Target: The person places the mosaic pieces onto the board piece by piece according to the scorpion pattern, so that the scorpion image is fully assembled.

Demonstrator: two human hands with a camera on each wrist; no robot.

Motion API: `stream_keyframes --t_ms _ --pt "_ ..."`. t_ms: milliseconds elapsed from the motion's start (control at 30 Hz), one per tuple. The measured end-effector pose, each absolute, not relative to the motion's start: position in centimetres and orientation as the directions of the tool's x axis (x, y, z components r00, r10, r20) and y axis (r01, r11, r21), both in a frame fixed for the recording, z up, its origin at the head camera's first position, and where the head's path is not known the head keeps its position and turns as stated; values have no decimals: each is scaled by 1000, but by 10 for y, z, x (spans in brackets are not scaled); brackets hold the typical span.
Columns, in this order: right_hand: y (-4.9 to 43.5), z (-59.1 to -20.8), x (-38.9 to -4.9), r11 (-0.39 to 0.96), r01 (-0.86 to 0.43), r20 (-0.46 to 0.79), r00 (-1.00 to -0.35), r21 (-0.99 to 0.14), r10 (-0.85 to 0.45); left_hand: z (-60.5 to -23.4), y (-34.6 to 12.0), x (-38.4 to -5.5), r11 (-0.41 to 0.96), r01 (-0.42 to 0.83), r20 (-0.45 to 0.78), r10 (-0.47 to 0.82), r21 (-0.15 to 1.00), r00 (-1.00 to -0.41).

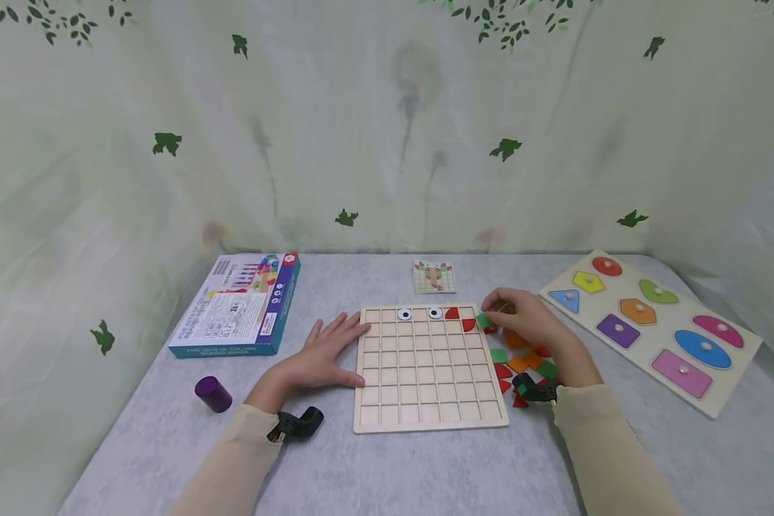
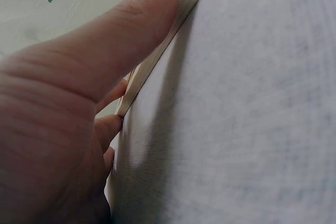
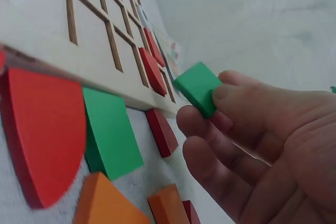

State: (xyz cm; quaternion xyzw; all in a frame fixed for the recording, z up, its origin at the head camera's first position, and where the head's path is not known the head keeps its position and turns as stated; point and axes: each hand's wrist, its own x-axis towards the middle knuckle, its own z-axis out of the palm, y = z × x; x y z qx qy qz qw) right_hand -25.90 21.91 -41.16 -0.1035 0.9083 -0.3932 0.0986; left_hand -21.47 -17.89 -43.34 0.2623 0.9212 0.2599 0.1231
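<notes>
My right hand [image 1: 530,322] pinches a green square block [image 3: 199,87] between thumb and fingers, just over the top right corner of a wooden grid board [image 1: 426,373]. Two eye tiles, one left [image 1: 404,314] and one right [image 1: 435,313], lie in its top row. Red curved pieces, one [image 1: 451,313] in the top row and another [image 1: 468,325] below it to the right, also sit in squares. Fingers spread and straight, my left hand [image 1: 322,358] rests against the board's left edge, its thumb [image 2: 131,30] along the side.
Loose red, green and orange blocks [image 1: 517,362] lie beside the board's right edge, under my right wrist. A picture card [image 1: 434,276] lies behind the board. At left are a box [image 1: 232,308] and a purple cylinder [image 1: 213,394]; a shape puzzle [image 1: 645,337] is at right.
</notes>
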Motion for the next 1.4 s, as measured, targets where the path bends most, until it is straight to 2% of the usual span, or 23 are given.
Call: stream_keyframes --t_ms 233,500,1100,1400 --pt "209 -413 -258 655 -102 -127 -948 -749 -292 -433 -179 -215 734 423 -96 548 531 -831" --pt "192 -415 -256 677 -217 -43 -938 -703 -345 -433 -178 -214 732 415 -97 544 540 -833" --pt "180 -429 -254 711 -270 -7 -933 -649 -361 -432 -180 -214 730 418 -96 547 541 -832" --pt "176 -431 -256 731 -254 -23 -938 -633 -345 -431 -179 -214 730 411 -104 546 546 -832"
